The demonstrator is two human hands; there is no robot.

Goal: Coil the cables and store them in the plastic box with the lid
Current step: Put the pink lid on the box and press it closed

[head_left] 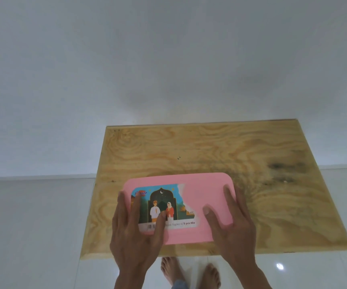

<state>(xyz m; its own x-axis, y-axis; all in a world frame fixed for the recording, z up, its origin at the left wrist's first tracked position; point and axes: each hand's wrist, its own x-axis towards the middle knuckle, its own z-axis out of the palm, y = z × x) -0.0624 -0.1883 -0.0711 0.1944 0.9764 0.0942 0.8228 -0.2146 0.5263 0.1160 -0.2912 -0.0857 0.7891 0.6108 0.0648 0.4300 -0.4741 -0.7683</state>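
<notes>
A pink plastic box with its lid (pixel 197 197) on lies near the front edge of a plywood tabletop (pixel 210 151). A torn colourful sticker covers the left half of the lid. My left hand (pixel 136 232) lies flat on the lid's left end, fingers spread over the sticker and around the left edge. My right hand (pixel 231 222) presses flat on the lid's right end, fingers reaching along the right edge. No cable shows; the box's inside is hidden under the lid.
The plywood tabletop stands against a plain white wall (pixel 168 59). Glossy white floor tiles (pixel 32 226) lie to the left and right. My bare feet (pixel 189 272) show below the table's front edge.
</notes>
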